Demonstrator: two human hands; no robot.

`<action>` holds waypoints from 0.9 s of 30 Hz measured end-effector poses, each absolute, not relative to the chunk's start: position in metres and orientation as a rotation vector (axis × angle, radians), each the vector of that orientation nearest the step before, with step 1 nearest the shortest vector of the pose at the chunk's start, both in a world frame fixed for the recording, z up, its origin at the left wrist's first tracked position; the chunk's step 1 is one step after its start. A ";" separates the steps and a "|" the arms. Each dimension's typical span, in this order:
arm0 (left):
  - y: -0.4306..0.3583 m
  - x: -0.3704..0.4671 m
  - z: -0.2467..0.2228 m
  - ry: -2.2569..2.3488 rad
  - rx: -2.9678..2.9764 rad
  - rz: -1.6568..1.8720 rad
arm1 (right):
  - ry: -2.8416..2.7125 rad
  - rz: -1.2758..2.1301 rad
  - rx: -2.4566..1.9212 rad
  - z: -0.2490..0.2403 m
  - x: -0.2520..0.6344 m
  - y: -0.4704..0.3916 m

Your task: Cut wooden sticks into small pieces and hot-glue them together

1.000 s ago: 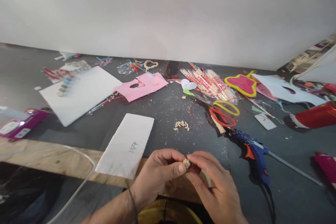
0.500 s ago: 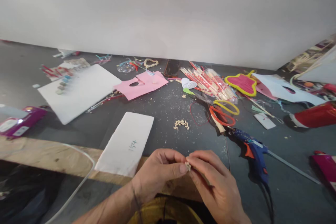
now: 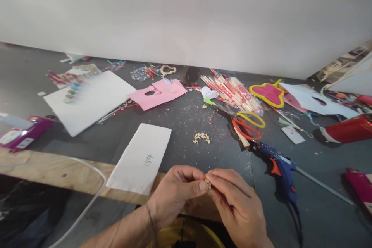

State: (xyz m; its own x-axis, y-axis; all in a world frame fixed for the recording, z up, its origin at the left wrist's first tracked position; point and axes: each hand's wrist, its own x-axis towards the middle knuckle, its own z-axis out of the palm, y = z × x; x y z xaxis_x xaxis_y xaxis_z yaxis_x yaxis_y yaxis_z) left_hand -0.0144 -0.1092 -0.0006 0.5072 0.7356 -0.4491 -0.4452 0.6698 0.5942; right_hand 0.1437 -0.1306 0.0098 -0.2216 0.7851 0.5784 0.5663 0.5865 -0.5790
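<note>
A small, pale, knobbly cluster (image 3: pixel 208 184) sits between pinching fingertips.

Here's my left hand (image 3: pixel 174 192), thumb (image 3: pixel 197 187) stretched rightward with its nail up, index finger (image 3: pixel 190 171) arched above. My right hand (image 3: pixel 241 205) meets it fingertip to fingertip, its thumb tucked below the fingers, both pinching closed. My left forearm (image 3: pixel 119 229) slants in from the lower left, bare.

glue gun (image 3: pixel 283 168) right of wooden bits (image 3: pixel 201 138), phone (image 3: pixel 191 75) behind them, all on table (image 3: pixel 186 155)
</note>
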 end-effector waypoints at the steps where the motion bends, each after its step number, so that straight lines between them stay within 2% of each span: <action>1: -0.109 -0.014 -0.001 0.745 0.439 0.739 | -1.909 0.303 -1.086 0.010 0.143 -0.130; 9: -0.109 -0.011 -0.003 0.722 0.345 0.750 | -1.857 0.392 -1.207 0.007 0.145 -0.132; 27: -0.106 -0.011 0.004 0.767 0.433 0.657 | -1.888 0.506 -1.154 0.009 0.150 -0.133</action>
